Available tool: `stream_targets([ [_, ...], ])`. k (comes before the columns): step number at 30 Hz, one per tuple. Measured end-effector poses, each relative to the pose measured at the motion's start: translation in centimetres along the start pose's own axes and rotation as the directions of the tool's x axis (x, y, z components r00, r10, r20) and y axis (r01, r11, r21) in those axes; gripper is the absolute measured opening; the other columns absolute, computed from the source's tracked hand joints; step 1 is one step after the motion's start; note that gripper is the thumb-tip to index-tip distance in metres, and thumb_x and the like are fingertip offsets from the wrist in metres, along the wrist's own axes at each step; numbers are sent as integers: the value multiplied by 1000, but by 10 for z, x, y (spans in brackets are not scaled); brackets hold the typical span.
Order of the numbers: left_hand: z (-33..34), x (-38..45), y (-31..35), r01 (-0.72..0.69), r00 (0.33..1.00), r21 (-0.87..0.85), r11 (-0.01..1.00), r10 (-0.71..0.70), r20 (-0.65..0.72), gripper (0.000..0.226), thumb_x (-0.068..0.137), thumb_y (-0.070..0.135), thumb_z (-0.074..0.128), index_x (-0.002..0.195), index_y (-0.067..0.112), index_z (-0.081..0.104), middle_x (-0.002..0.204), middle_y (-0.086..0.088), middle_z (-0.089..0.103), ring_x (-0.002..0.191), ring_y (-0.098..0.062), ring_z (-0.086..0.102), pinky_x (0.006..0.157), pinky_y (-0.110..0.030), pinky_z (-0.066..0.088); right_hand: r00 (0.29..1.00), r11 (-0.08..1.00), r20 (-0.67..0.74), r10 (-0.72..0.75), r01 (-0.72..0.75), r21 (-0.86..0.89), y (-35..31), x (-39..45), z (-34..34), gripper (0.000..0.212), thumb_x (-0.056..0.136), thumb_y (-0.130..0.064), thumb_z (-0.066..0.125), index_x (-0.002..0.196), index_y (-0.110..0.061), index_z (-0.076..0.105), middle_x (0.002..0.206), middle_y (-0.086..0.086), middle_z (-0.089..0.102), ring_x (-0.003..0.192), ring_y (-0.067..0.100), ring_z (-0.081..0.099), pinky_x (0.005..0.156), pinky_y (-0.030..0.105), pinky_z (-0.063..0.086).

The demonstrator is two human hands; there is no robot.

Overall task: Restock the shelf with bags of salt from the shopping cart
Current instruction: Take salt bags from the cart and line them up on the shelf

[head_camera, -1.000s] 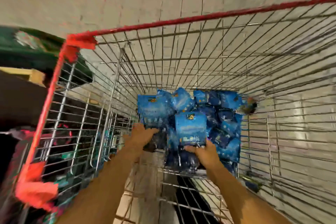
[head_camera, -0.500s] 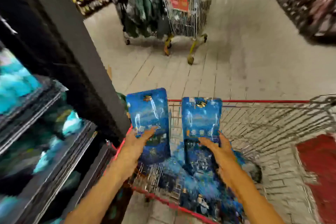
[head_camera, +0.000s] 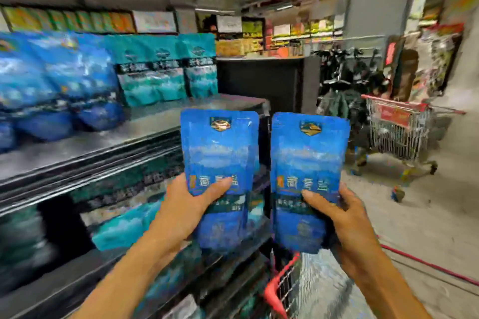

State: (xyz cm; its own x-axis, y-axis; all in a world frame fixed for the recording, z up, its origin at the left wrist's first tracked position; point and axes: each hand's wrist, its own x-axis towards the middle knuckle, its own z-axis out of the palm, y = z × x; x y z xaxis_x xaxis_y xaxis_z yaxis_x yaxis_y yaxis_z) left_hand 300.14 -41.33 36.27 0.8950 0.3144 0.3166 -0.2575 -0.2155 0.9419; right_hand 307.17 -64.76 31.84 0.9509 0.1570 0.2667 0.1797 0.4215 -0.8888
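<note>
Two blue salt bags stand upright side by side at centre frame, the left bag pinched low by the left hand, thumb across its front, and the right bag gripped by the right hand, fingers curled over its front. At nine o'clock the shelf carries blue and teal bags. At six o'clock shows the shopping cart's red corner; at three o'clock, well apart, stands another cart.

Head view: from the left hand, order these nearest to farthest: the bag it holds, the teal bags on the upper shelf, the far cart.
1. Bag in the left hand, thumb across its front.
2. Teal bags, up and to the left on the shelf.
3. Far cart, across the aisle to the right.
</note>
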Motion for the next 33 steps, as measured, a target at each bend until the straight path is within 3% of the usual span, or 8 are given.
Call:
stream_targets([
  [5, -88, -22, 48, -110, 972, 8, 994, 109, -206, 34, 72, 34, 76, 103, 20, 74, 102, 1, 76, 93, -13, 73, 75, -25, 57, 958, 999, 283, -41, 31, 39, -17, 21, 95, 43, 71, -15, 76, 113, -11, 69, 113, 13, 73, 100, 32, 71, 82, 49, 58],
  [8, -139, -36, 76, -152, 927, 65, 986, 165, -337, 33, 73, 31, 77, 102, 16, 74, 103, 0, 76, 95, -15, 72, 81, -29, 58, 909, 997, 412, -60, 33, 74, -23, 27, 158, 32, 74, -11, 73, 105, -15, 73, 108, 11, 75, 93, 26, 73, 75, 43, 61],
  [11, -189, -51, 102, -161, 864, 149, 976, 212, -456, 19, 78, 25, 77, 95, 17, 76, 99, 1, 77, 92, -13, 72, 80, -26, 58, 835, 989, 550, -19, -65, 132, -27, 25, 223, 27, 71, -12, 73, 97, -22, 76, 103, 7, 77, 85, 19, 74, 66, 35, 60],
  [16, -287, -79, 139, -104, 777, 194, 975, 202, -596, 19, 82, 22, 75, 97, 11, 75, 100, -5, 76, 90, -17, 72, 82, -32, 58, 726, 970, 686, 39, -192, 149, -30, 12, 347, 26, 76, -5, 72, 101, -13, 72, 105, 10, 76, 90, 24, 71, 82, 45, 59],
  [22, -414, -106, 148, -50, 659, 151, 987, 146, -738, 20, 76, 18, 79, 95, 11, 76, 96, -6, 77, 77, -14, 74, 60, -27, 58, 612, 933, 776, 148, -346, 95, -8, -19, 486, 33, 80, 2, 71, 113, -4, 67, 102, 13, 73, 81, 24, 69, 81, 45, 57],
  [28, -507, -117, 124, -30, 665, 47, 998, 55, -745, 51, 68, 17, 79, 116, 5, 69, 112, -13, 72, 101, -27, 70, 84, -41, 58, 630, 945, 752, 193, -325, 29, 27, -50, 581, 20, 79, 5, 74, 94, -7, 67, 95, 14, 72, 88, 27, 67, 90, 55, 55],
  [31, -529, -122, 108, 11, 718, 37, 999, 18, -696, 43, 76, 11, 75, 118, 4, 67, 118, -14, 70, 104, -26, 69, 92, -43, 55, 622, 972, 761, 183, -231, -45, 43, -57, 598, 21, 75, 0, 80, 89, -10, 69, 93, 10, 74, 79, 22, 68, 77, 41, 59],
  [33, -542, -127, 105, 108, 746, 201, 974, 54, -664, 39, 73, 10, 79, 111, 8, 70, 112, -8, 73, 102, -22, 70, 90, -37, 55, 608, 984, 778, 157, -27, -177, 47, -53, 597, 27, 69, -10, 88, 89, -15, 70, 89, 3, 75, 76, 18, 68, 65, 31, 56],
])
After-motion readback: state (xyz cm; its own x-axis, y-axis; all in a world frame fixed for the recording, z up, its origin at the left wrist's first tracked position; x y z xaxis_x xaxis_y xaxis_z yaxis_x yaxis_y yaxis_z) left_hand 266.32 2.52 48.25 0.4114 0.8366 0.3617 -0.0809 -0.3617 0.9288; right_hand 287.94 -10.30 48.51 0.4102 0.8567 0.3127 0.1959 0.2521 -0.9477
